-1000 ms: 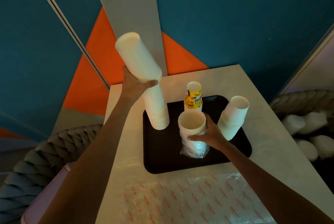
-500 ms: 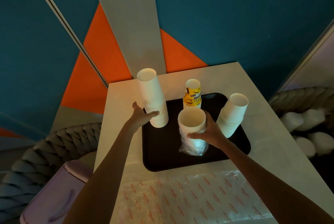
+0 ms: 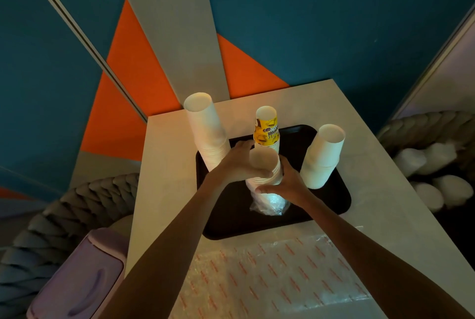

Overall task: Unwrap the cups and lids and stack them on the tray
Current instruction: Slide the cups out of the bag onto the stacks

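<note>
A black tray (image 3: 331,197) lies on the pale table. At its middle stands a stack of white cups (image 3: 264,164) with clear plastic wrap (image 3: 270,205) bunched round its lower part. My left hand (image 3: 239,161) grips this stack near the rim from the left. From the right, my right hand (image 3: 285,182) holds it lower down. A tall white cup stack (image 3: 205,128) stands free at the tray's left edge. A yellow printed cup stack (image 3: 267,131) stands behind, and a shorter white stack (image 3: 323,156) stands at the right.
A clear plastic sheet with red print (image 3: 272,275) lies on the table (image 3: 164,190) in front of the tray. A lilac bin lid (image 3: 77,280) sits low at the left. Braided grey cushions (image 3: 64,215) flank the table, with white cup stacks (image 3: 434,185) lying at the right.
My left hand set the tall white stack down on the tray's left, let it go, then moved right onto the wrapped middle stack. My right hand stayed on that stack.
</note>
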A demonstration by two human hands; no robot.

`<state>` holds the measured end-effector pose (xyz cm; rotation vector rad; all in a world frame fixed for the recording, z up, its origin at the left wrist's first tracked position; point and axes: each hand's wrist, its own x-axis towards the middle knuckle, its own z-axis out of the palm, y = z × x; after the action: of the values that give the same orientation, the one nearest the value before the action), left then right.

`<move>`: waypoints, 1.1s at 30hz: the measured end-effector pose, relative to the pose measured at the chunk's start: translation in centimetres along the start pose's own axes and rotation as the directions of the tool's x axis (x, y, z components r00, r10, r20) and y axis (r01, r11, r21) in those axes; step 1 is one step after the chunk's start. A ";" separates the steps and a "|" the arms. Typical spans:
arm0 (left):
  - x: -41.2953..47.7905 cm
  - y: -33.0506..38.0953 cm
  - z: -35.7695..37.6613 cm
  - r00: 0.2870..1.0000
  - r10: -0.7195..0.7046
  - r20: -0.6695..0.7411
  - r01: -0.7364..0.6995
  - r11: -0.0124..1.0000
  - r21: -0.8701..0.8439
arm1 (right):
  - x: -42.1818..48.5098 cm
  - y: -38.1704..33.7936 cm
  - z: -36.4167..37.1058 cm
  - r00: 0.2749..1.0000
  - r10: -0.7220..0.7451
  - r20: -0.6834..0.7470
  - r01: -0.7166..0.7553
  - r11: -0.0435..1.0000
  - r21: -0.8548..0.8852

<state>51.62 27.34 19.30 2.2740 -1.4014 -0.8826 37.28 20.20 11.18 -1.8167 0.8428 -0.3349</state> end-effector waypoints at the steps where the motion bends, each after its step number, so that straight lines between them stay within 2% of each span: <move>1: 0.2 0.2 0.2 1.000 0.004 0.015 -0.004 1.000 0.028 | 0.0 0.0 0.0 1.000 0.004 0.003 -0.004 1.000 -0.006; 6: 1.1 0.6 0.6 0.998 -0.030 0.060 0.019 0.984 0.179 | 0.0 0.4 0.1 1.000 0.023 0.013 -0.023 1.000 -0.015; 10: 1.6 0.9 0.6 0.998 -0.010 0.055 -0.002 0.976 0.218 | 0.0 0.4 0.1 1.000 0.018 0.023 -0.017 1.000 -0.023; 19: 1.8 0.8 0.5 1.000 0.001 -0.008 0.001 0.979 0.204 | 0.0 -0.1 0.0 0.998 -0.024 0.050 0.024 1.000 -0.011; 25: 1.9 1.1 0.1 1.000 0.018 -0.016 -0.016 0.990 0.138 | -0.1 -0.2 -0.2 1.000 -0.014 0.010 0.014 1.000 0.002; 30: 1.3 2.2 -2.0 0.995 0.071 -0.069 -0.057 0.980 0.192 | 0.0 0.2 -0.3 1.000 0.005 -0.007 -0.005 1.000 0.003; 33: 0.3 2.2 -4.1 0.989 0.069 -0.131 -0.050 0.989 0.141 | 0.0 0.3 -0.5 1.000 0.004 -0.007 -0.004 1.000 0.010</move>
<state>52.88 25.87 23.59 2.3292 -1.5024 -0.6184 36.88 19.77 11.11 -1.8054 0.8477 -0.3427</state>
